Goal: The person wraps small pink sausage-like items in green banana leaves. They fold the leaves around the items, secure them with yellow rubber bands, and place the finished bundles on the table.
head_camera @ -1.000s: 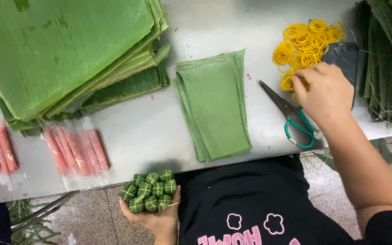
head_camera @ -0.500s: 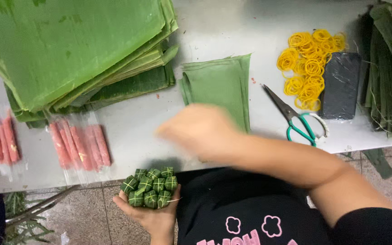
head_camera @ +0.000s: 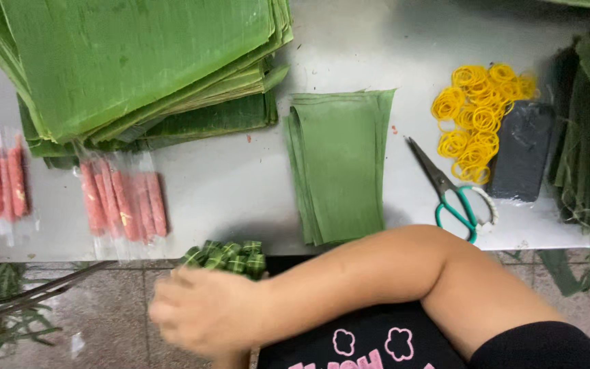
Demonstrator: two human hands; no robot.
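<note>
below the table edge, my right hand (head_camera: 203, 311) lies blurred across the bundle of small green leaf-wrapped cubes (head_camera: 225, 256); i cannot tell whether it is closed on it. left hand is hidden beneath, state unreadable. i judge the bundle is being bound; next move calls for a steady hold. half a second ago the hand was over the table; a second ago, at the yellow rubber bands (head_camera: 478, 116). green-handled scissors (head_camera: 448, 195) and cut leaf stack (head_camera: 339, 164) unmoved.
</note>
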